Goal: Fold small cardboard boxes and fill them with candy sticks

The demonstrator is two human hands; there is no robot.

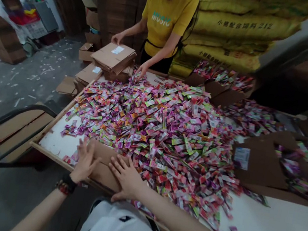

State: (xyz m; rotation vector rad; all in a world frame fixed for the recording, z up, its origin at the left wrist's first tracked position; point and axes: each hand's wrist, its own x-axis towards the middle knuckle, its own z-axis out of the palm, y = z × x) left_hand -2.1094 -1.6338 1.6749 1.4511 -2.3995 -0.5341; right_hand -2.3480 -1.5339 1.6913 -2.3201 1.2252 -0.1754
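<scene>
A brown cardboard box (pixel 104 164) lies at the near edge of the table, its flaps seemingly closed. My left hand (pixel 85 161) is at the box's left end, fingers spread and pointing away from me. On the right side of the box's top rests my right hand (pixel 127 178), flat with its fingers apart. Just beyond the box spreads a large heap of small colourful packets (pixel 164 125), mostly pink, purple and green. A few packets (pixel 70 129) lie on the white tabletop left of the heap.
Across the table a person in a yellow shirt (pixel 170 15) touches a stack of flattened cartons (pixel 115 55) and the heap. An open carton of packets (pixel 264 161) stands at right. Yellow sacks (pixel 233 30) are piled behind. A wooden rim (pixel 52 124) edges the table; a black metal rail (pixel 9 115) stands left.
</scene>
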